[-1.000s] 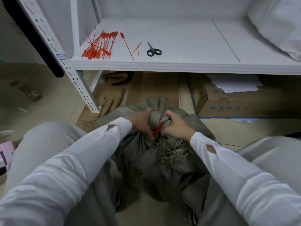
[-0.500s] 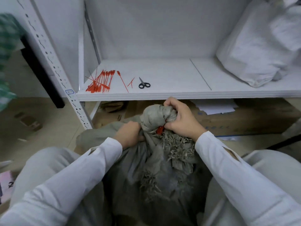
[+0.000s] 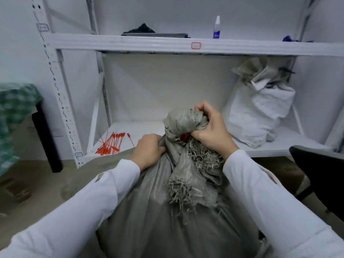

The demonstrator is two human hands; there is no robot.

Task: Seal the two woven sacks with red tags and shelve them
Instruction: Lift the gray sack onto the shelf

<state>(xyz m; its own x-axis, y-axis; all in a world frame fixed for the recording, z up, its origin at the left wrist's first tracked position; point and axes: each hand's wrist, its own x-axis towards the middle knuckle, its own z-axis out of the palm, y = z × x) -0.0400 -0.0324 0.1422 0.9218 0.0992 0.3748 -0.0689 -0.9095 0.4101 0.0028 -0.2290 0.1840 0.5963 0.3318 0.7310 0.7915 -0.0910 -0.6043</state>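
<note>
A grey woven sack point(image 3: 158, 211) fills the lower middle of the head view, its neck bunched and its frayed edge hanging down. A red tag point(image 3: 185, 136) shows at the neck. My right hand point(image 3: 210, 129) grips the bunched top of the sack. Lower on the left side, my left hand point(image 3: 149, 149) grips the sack's cloth just under the neck. A white woven sack point(image 3: 258, 110) sits upright on the right of the lower shelf point(image 3: 137, 127). Several loose red tags point(image 3: 109, 144) lie at the shelf's left end.
The white rack's perforated post point(image 3: 61, 101) stands at the left. On the upper shelf point(image 3: 149, 44) are a dark cloth point(image 3: 141, 28) and a small bottle point(image 3: 216, 27). A green checked cloth point(image 3: 13, 112) hangs at far left; a black object point(image 3: 320, 175) juts in at right.
The grey sack has come up from the floor to shelf height, held by both hands. My view has risen, so the upper shelf and the whole white sack now show.
</note>
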